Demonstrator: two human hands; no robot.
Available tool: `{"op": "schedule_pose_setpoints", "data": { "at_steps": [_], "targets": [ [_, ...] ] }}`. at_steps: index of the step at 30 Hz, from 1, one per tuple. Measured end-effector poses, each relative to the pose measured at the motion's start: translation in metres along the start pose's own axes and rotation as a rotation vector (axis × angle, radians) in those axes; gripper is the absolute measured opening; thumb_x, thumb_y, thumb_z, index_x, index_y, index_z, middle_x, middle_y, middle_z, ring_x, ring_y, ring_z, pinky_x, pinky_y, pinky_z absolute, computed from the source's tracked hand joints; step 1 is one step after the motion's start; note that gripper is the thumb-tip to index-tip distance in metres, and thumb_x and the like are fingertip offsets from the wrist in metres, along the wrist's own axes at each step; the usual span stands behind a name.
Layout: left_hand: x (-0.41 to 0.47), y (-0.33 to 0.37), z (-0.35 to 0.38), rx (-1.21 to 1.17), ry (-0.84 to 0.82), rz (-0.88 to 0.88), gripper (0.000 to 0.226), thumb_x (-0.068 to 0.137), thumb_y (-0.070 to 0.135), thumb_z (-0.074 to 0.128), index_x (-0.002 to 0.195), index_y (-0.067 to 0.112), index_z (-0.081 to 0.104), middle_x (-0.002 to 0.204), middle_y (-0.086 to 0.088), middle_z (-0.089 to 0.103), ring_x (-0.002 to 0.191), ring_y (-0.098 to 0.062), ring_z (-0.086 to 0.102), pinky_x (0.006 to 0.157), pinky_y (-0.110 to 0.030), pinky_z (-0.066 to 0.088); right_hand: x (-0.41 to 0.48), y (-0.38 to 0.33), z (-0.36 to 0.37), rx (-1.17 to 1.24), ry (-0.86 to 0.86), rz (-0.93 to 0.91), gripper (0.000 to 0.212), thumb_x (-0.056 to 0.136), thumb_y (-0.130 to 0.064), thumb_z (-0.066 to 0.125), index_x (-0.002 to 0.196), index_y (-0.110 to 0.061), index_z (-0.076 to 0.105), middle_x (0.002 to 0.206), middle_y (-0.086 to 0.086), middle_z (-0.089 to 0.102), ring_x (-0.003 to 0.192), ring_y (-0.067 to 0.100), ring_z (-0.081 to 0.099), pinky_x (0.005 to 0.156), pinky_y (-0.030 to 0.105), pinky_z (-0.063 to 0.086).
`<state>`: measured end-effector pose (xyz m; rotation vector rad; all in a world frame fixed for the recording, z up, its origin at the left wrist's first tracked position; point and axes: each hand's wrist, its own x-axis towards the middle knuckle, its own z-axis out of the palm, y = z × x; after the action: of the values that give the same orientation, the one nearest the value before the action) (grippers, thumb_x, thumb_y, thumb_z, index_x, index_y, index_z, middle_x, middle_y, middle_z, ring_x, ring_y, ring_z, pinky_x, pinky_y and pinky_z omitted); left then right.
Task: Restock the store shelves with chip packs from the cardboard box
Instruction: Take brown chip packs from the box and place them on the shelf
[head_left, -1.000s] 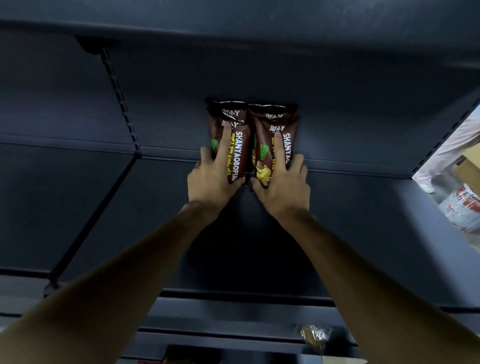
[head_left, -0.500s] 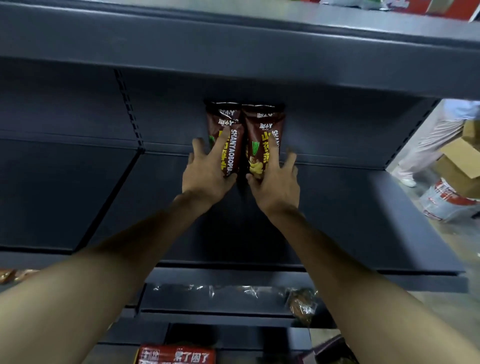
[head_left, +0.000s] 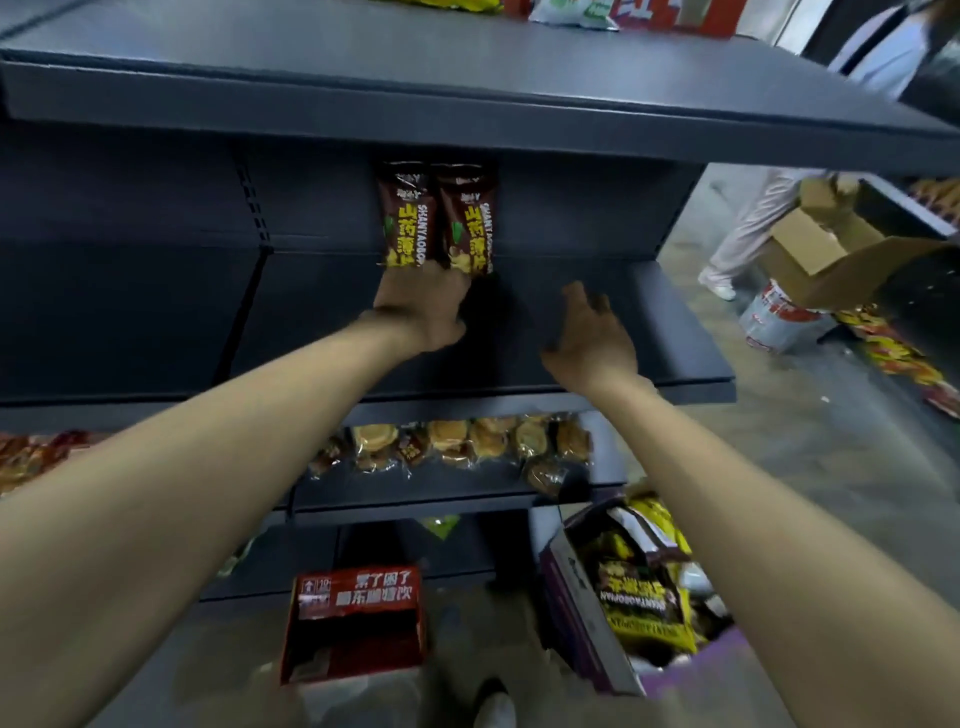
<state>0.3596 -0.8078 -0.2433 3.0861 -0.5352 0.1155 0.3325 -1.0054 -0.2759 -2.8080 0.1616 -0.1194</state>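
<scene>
2 packs (head_left: 408, 218) on shelf (head_left: 654, 332); left hand (head_left: 421, 306) at their base, fingers unclear; right hand (head_left: 592, 338) spread, empty; 1 box (head_left: 579, 603) holds more.

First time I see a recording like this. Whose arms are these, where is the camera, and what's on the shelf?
No machine: a person wears the camera on the head, so you look along both arms. The left hand touches the bottoms of two brown chip packs standing upright at the back of a dark shelf; whether it grips them is hidden. The right hand hovers open above the shelf, holding nothing. On the floor, a purple cardboard box holds yellow packs.
</scene>
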Motion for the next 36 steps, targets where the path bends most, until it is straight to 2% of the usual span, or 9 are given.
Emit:
{"op": "schedule_pose_setpoints", "data": {
  "at_steps": [4,8,11,17,21,25,27,31,36],
  "targets": [
    [-0.004,0.053,-0.004,-0.027,-0.030,0.118,0.031,0.089,0.034,0.061,0.114,0.016,0.059,0.113,-0.012,0.061,0.099,-0.035,0.059,0.069,-0.036,0.043,-0.039,0.037,-0.020,-0.047,0.064,0.033,0.063,0.083,-0.021,0.063,0.138,-0.019,0.033,0.129,0.017,0.048,0.110,0.042,0.056,0.068,0.037,0.040],
    [-0.016,0.114,0.017,-0.099,-0.083,0.257,0.029,0.089,0.034,0.058,0.112,0.017,0.056,0.112,-0.012,0.059,0.099,-0.035,0.058,0.070,-0.036,0.040,-0.078,0.086,-0.029,-0.020,0.036,0.160,0.057,0.082,-0.019,0.064,0.132,-0.013,0.038,0.123,0.020,0.047,0.103,0.045,0.055,0.076,0.041,0.049],
    [-0.023,0.162,0.041,-0.115,-0.132,0.360,0.021,0.084,0.028,0.059,0.101,0.016,0.060,0.102,-0.010,0.061,0.089,-0.034,0.059,0.068,-0.035,0.045,-0.105,0.131,-0.023,-0.003,0.019,0.270,0.060,0.081,-0.020,0.066,0.134,-0.013,0.038,0.125,0.021,0.047,0.108,0.043,0.053,0.084,0.044,0.051],
    [-0.022,0.244,0.088,-0.055,-0.210,0.478,0.018,0.083,0.029,0.057,0.096,0.017,0.062,0.101,-0.012,0.065,0.088,-0.034,0.061,0.062,-0.032,0.043,-0.153,0.221,-0.002,0.042,-0.062,0.423,0.044,0.080,-0.015,0.066,0.119,-0.011,0.046,0.116,0.018,0.055,0.106,0.038,0.056,0.078,0.039,0.047],
    [-0.017,0.290,0.116,-0.077,-0.306,0.456,0.029,0.086,0.034,0.060,0.108,0.016,0.061,0.110,-0.012,0.063,0.095,-0.034,0.061,0.072,-0.035,0.050,-0.171,0.279,0.008,0.019,-0.132,0.510,0.045,0.082,-0.020,0.068,0.120,-0.010,0.045,0.118,0.018,0.056,0.108,0.038,0.055,0.079,0.040,0.045],
    [-0.013,0.327,0.151,-0.094,-0.388,0.453,0.019,0.084,0.033,0.063,0.091,0.016,0.058,0.094,-0.010,0.064,0.081,-0.032,0.061,0.060,-0.031,0.046,-0.176,0.336,0.022,0.037,-0.196,0.576,0.051,0.082,-0.022,0.069,0.125,-0.011,0.044,0.120,0.017,0.057,0.109,0.037,0.056,0.083,0.039,0.046],
    [-0.016,0.341,0.171,-0.137,-0.431,0.421,0.019,0.082,0.033,0.064,0.090,0.016,0.058,0.092,-0.009,0.065,0.078,-0.030,0.062,0.062,-0.032,0.051,-0.179,0.361,0.032,0.070,-0.229,0.593,0.048,0.082,-0.021,0.068,0.123,-0.010,0.044,0.120,0.018,0.057,0.109,0.038,0.055,0.082,0.040,0.046],
    [-0.031,0.362,0.210,-0.146,-0.528,0.341,0.029,0.084,0.035,0.065,0.105,0.016,0.062,0.103,-0.008,0.063,0.091,-0.030,0.062,0.064,-0.029,0.044,-0.188,0.397,0.053,0.147,-0.330,0.654,0.049,0.081,-0.022,0.066,0.123,-0.007,0.045,0.123,0.020,0.057,0.114,0.039,0.053,0.090,0.044,0.049],
    [-0.060,0.366,0.267,-0.186,-0.693,0.259,0.040,0.082,0.028,0.066,0.122,0.023,0.059,0.117,-0.003,0.062,0.106,-0.027,0.060,0.080,-0.035,0.051,-0.203,0.428,0.088,0.201,-0.454,0.725,0.049,0.083,-0.022,0.068,0.125,-0.006,0.049,0.125,0.020,0.056,0.120,0.036,0.052,0.095,0.039,0.045]
  ]
}}
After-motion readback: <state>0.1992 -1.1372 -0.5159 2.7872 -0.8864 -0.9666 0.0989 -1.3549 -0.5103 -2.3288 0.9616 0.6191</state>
